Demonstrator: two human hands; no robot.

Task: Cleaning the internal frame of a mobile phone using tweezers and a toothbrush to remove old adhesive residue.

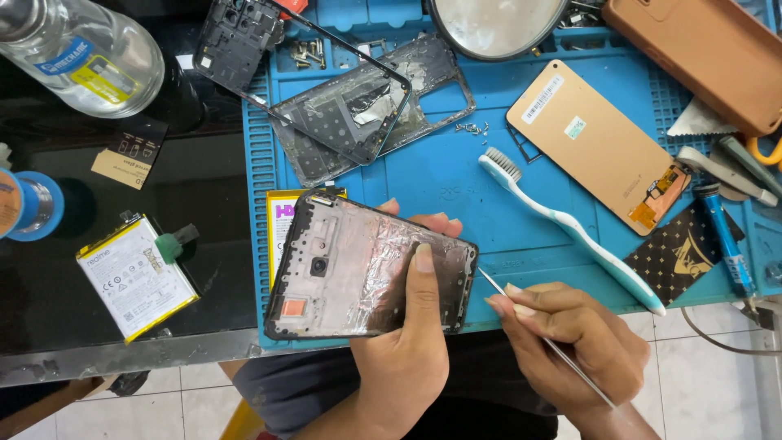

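The left grip (403, 342) wraps a black phone frame (366, 265), thumb pressed across its foil-lined inside, while the right grip (562, 330) pinches thin metal tweezers (521, 314), tip just beside the frame's right edge. This looks like picking residue off the frame; the tip should next meet that edge precisely. Left of the grips lies a white, yellow-edged battery (136, 277); beyond, a toothbrush (570, 228), and a tan screen back (595, 143) with white and green stickers.

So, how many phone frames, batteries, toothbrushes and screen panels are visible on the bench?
Phone frames: 3, one in the left hand, two on the blue mat.
Batteries: 2.
Toothbrushes: 1.
Screen panels: 1.
Total: 7.
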